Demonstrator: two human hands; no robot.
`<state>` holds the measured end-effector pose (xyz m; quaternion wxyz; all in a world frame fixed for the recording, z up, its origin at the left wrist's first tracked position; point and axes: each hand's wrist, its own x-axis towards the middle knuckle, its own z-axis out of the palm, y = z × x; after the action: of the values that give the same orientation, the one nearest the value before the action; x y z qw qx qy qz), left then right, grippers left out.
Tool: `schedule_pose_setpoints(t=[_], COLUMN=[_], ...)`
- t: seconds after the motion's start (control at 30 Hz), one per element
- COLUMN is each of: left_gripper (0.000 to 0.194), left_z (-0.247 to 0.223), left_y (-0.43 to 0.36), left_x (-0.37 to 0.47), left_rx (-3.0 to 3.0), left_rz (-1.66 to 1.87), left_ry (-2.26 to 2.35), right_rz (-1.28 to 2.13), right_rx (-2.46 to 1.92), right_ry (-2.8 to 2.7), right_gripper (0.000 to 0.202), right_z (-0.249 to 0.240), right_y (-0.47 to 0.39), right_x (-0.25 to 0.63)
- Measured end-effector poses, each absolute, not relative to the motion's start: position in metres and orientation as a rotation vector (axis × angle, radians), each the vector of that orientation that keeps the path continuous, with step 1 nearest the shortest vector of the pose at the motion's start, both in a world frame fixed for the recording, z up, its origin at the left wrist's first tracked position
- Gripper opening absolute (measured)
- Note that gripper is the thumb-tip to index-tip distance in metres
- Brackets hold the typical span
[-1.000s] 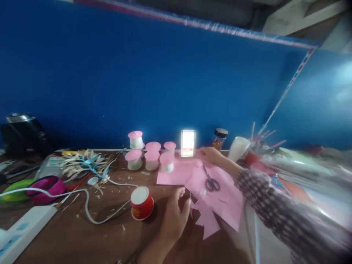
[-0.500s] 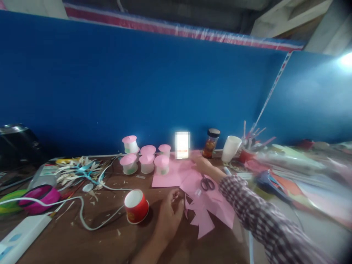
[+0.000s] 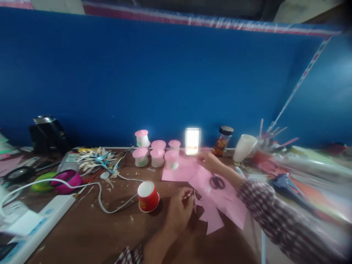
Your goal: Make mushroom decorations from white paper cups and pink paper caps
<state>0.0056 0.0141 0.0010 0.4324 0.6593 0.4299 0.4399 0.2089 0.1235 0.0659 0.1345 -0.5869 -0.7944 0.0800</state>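
My left hand (image 3: pixel 182 207) rests over the brown table with its fingers curled; whether anything is between them is too small to tell. To its left stands a red paper cup (image 3: pixel 148 197) with a white inside. My right hand (image 3: pixel 207 159) reaches to the back, near a bright phone-like screen (image 3: pixel 192 141) and a jar with a black lid (image 3: pixel 223 141); its fingers are blurred. Pink paper sheets (image 3: pixel 178 172) lie beneath and beside it, with black scissors (image 3: pixel 217 181) on top. Cut pink scraps (image 3: pixel 213 218) lie right of my left hand. Several small cups with pink tops (image 3: pixel 157 157) stand behind.
A white power strip (image 3: pixel 45 223), a cable and a magenta pouch (image 3: pixel 66 181) lie at the left. Pale strips (image 3: pixel 97 160) are heaped behind them. At the right are a white cup (image 3: pixel 244 148) and piled papers (image 3: pixel 310 187).
The camera view has turned left, so the scene sits further right. My right hand stays near the screen at the back, and my left hand remains curled beside the red cup.
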Motion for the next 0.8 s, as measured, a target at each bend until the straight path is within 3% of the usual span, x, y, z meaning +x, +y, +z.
schedule_pose_setpoints(t=[0.2,0.33,0.6,0.8], left_gripper=[0.026,0.025,0.036,0.04], left_z=[0.007,0.006,0.001,0.004], left_y=[0.01,0.012,0.015,0.014], left_x=[0.005,0.003,0.003,0.004], left_rx=[1.81,1.748,1.751,1.777], left_rz=[1.035,1.044,0.944,0.937], left_ry=[1.05,1.086,1.131,1.133], right_rz=[0.389,0.247,-0.157,-0.429], right_rx=[-1.423,-1.316,-2.138,-2.578], right_ry=[-2.492,-2.583,-2.214,-1.79], right_gripper=[0.03,0.035,0.023,0.029], right_z=[0.108,0.123,0.126,0.153], right_y=[0.068,0.044,0.079,0.089], right_x=[0.16,0.157,0.262,0.354])
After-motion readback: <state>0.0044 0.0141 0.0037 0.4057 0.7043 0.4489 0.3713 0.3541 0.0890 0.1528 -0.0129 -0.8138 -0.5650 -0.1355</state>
